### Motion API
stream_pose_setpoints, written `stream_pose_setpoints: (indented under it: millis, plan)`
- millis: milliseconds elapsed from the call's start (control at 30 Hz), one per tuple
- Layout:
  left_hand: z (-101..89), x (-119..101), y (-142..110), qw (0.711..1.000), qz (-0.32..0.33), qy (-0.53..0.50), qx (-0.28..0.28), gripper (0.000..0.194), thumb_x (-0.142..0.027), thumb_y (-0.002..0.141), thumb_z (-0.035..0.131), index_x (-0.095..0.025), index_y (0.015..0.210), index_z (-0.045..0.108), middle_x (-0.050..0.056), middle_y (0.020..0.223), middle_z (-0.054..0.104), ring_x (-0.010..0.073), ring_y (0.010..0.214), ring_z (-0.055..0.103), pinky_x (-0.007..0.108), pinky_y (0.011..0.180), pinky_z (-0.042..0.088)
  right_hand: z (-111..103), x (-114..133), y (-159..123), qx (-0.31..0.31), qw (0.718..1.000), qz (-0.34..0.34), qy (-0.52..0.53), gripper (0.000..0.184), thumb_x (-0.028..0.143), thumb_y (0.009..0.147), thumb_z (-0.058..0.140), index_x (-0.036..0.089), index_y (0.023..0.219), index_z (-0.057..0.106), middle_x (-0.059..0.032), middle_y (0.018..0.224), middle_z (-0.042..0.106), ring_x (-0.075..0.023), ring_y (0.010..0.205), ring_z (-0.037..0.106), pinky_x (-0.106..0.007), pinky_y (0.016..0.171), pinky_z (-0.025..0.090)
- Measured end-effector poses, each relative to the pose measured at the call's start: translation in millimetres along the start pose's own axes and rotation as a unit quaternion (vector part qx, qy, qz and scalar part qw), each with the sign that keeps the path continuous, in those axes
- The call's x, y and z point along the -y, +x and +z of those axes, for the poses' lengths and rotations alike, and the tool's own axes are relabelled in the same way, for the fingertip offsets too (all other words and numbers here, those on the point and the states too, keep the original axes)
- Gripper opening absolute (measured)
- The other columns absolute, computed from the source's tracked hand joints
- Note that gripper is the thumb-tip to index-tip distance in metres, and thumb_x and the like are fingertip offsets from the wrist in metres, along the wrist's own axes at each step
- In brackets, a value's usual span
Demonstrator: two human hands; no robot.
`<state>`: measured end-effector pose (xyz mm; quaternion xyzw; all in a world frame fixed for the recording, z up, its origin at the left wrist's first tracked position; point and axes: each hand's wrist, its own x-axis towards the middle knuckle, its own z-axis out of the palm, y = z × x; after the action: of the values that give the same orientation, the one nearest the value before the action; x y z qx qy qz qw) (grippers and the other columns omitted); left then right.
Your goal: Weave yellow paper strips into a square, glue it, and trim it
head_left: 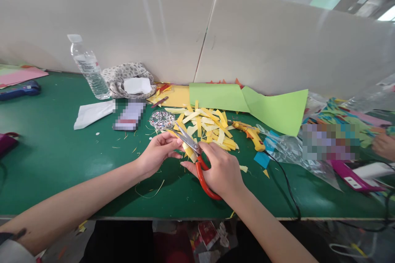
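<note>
My right hand [224,168] grips a pair of scissors [190,143] with orange-red handles, the metal blades pointing up and left. Pinched in my left hand [161,151] is a yellow paper strip [189,153], which passes by the blades and hangs below them. Whether the blades touch the strip I cannot tell. Just beyond both hands lies a loose heap of yellow and pale yellow paper strips [212,125]. A clear round piece with coloured specks [161,119] rests left of the heap.
A yellow glue gun [251,133] with a black cord lies right of the heap. Green sheets [271,109] lean at the back wall. Leftward are a water bottle [91,70], a phone [129,115] and a tissue [94,114]. Another person's hand [384,146] shows far right.
</note>
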<state>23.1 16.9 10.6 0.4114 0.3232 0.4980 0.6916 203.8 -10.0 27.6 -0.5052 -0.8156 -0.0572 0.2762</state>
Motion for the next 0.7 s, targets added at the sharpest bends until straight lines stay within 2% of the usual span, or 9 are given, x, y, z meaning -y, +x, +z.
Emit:
stream_pose_setpoints:
  millis: [467, 567, 700]
  plan:
    - [0.1, -1, 0, 1.000, 0.002, 0.007, 0.000, 0.014, -0.027, 0.072, 0.070, -0.017, 0.078, 0.065, -0.001, 0.072, 0.066, 0.0106, 0.069, 0.063, 0.018, 0.056, 0.051, 2, -5, 0, -0.014, 1.000, -0.020, -0.010, 0.047, 0.062, 0.071, 0.056, 0.018, 0.089, 0.059, -0.0040, 0.072, 0.061, -0.0171, 0.065, 0.058, -0.024, 0.055, 0.036]
    - [1.2, -5, -1, 1.000, -0.001, 0.022, -0.001, 0.016, -0.029, 0.073, 0.069, -0.016, 0.080, 0.064, 0.001, 0.072, 0.067, 0.0110, 0.069, 0.063, 0.018, 0.056, 0.051, 1, -6, 1, -0.029, 0.999, 0.009, 0.018, 0.044, 0.057, 0.070, 0.061, 0.018, 0.091, 0.059, -0.0041, 0.074, 0.063, -0.0163, 0.064, 0.058, -0.024, 0.055, 0.037]
    - [0.0, -8, 2, 0.999, -0.002, 0.033, -0.028, 0.019, -0.030, 0.072, 0.070, -0.015, 0.078, 0.062, 0.002, 0.073, 0.068, 0.0128, 0.071, 0.064, 0.022, 0.059, 0.053, -4, -14, 7, -0.062, 0.993, 0.094, 0.023, 0.044, 0.051, 0.068, 0.063, 0.018, 0.097, 0.058, -0.0023, 0.070, 0.062, -0.0156, 0.059, 0.057, -0.024, 0.052, 0.039]
